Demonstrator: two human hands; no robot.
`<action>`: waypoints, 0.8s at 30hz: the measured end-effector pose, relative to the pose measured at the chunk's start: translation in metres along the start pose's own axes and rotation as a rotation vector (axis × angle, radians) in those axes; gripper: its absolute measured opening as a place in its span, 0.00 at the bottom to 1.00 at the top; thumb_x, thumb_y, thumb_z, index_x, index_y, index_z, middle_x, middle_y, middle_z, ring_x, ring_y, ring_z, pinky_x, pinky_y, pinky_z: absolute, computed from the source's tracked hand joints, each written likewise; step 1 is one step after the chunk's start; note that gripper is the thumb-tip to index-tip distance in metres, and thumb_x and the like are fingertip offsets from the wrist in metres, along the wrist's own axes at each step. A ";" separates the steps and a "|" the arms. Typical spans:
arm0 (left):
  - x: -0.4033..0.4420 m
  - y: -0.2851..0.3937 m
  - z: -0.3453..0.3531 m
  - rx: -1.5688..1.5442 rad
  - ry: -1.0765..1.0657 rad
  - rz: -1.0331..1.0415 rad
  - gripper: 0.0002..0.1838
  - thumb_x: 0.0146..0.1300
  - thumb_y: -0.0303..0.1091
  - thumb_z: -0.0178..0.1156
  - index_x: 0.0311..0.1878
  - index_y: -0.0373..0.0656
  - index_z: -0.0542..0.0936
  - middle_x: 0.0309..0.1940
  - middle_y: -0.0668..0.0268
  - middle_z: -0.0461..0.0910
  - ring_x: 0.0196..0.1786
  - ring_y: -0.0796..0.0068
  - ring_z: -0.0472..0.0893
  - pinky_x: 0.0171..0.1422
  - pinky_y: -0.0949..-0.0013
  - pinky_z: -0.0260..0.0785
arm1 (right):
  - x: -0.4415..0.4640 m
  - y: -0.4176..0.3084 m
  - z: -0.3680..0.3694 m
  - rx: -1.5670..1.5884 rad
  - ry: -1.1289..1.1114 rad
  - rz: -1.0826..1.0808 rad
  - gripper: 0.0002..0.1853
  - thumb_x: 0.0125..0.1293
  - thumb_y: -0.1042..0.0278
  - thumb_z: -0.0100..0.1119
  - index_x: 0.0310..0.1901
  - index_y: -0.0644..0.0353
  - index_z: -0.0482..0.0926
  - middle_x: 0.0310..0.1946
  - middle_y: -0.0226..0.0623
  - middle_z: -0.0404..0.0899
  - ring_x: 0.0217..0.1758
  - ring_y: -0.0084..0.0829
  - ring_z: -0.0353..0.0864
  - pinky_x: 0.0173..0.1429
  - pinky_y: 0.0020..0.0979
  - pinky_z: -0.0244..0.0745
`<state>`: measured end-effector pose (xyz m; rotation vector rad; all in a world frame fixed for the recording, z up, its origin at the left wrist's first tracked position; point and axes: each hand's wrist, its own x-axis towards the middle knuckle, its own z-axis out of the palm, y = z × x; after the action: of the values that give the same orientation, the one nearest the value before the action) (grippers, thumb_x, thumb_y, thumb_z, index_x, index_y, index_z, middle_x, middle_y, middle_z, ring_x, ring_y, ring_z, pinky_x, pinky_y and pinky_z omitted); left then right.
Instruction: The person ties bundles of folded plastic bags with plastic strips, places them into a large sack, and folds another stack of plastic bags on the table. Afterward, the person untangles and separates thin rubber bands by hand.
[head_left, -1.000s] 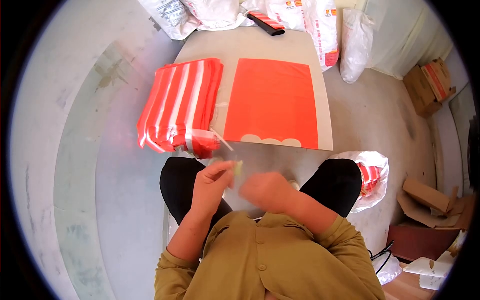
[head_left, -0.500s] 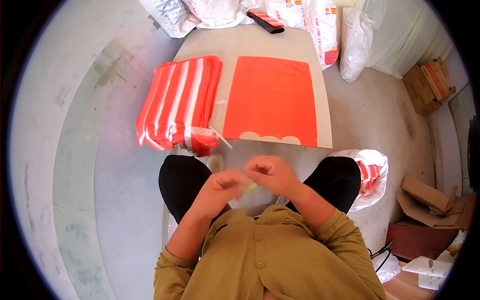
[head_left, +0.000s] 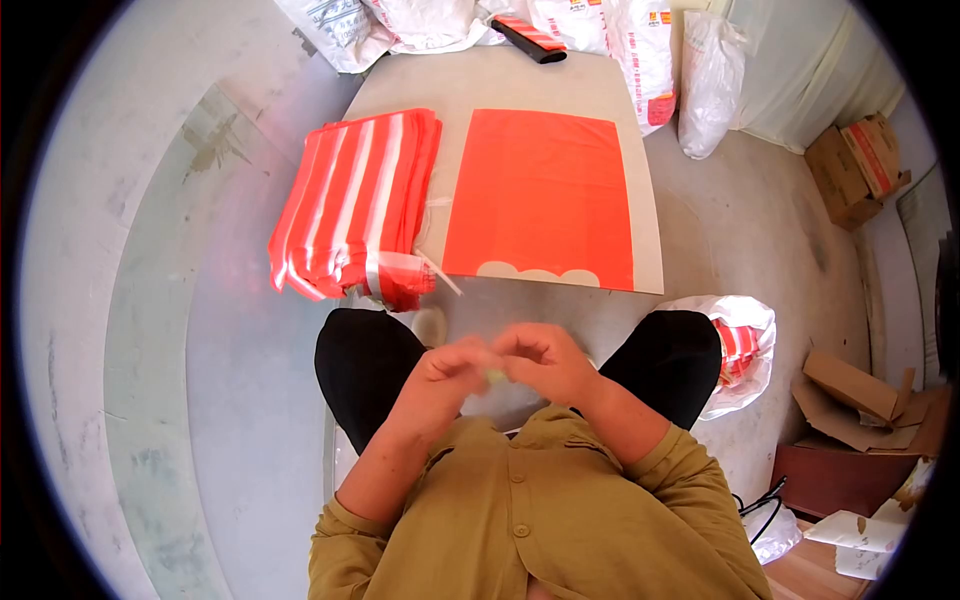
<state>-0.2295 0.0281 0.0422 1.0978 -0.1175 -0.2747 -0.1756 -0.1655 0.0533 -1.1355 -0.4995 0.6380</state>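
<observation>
Above my lap, my left hand [head_left: 457, 371] and my right hand [head_left: 545, 358] meet, fingers bent in a pinch. Between the fingertips shows a small yellow-green thing [head_left: 496, 376], blurred and mostly covered; its kind cannot be made out, nor which hand bears it. Beyond my knees, a flat red sheet [head_left: 540, 195] with a pale scalloped edge lies on the cardboard-topped table [head_left: 648, 240]. Left of it rests a thick stack of red-and-white striped bags or cloths [head_left: 350, 200], overhanging the near edge.
A striped roll with a black part [head_left: 530, 40] lies at the table's far edge. White sacks [head_left: 640, 60] stand behind. By my right knee is a white bag [head_left: 762, 340] holding striped pieces. Cardboard boxes [head_left: 850, 175] and an opened carton [head_left: 860, 400] are at the right.
My right hand has come slightly lower and closer against my left. The yellow-green thing is now more covered by fingers. Sheet and stack stay in place; the view shifts slightly.
</observation>
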 end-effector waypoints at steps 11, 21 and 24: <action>-0.003 0.007 0.004 -0.074 -0.031 -0.063 0.06 0.67 0.23 0.56 0.34 0.39 0.81 0.36 0.67 0.72 0.36 0.75 0.71 0.42 0.71 0.65 | 0.000 -0.001 0.003 -0.105 0.036 0.111 0.05 0.69 0.76 0.56 0.36 0.66 0.79 0.32 0.32 0.82 0.37 0.20 0.82 0.41 0.24 0.75; -0.005 0.010 0.004 0.061 -0.009 -0.062 0.06 0.66 0.30 0.57 0.32 0.41 0.76 0.36 0.68 0.71 0.36 0.77 0.72 0.41 0.71 0.70 | 0.000 0.000 0.006 -0.058 0.026 0.130 0.06 0.68 0.73 0.54 0.34 0.63 0.77 0.31 0.27 0.78 0.35 0.17 0.75 0.40 0.23 0.70; -0.006 0.011 0.009 0.094 0.037 -0.063 0.07 0.68 0.29 0.56 0.32 0.41 0.76 0.36 0.69 0.71 0.35 0.78 0.73 0.40 0.71 0.72 | 0.000 0.004 0.004 -0.074 0.035 0.144 0.06 0.68 0.71 0.55 0.34 0.62 0.76 0.29 0.24 0.74 0.33 0.15 0.69 0.38 0.22 0.66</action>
<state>-0.2357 0.0266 0.0560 1.2003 -0.0632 -0.3074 -0.1793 -0.1621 0.0509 -1.2584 -0.4168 0.7282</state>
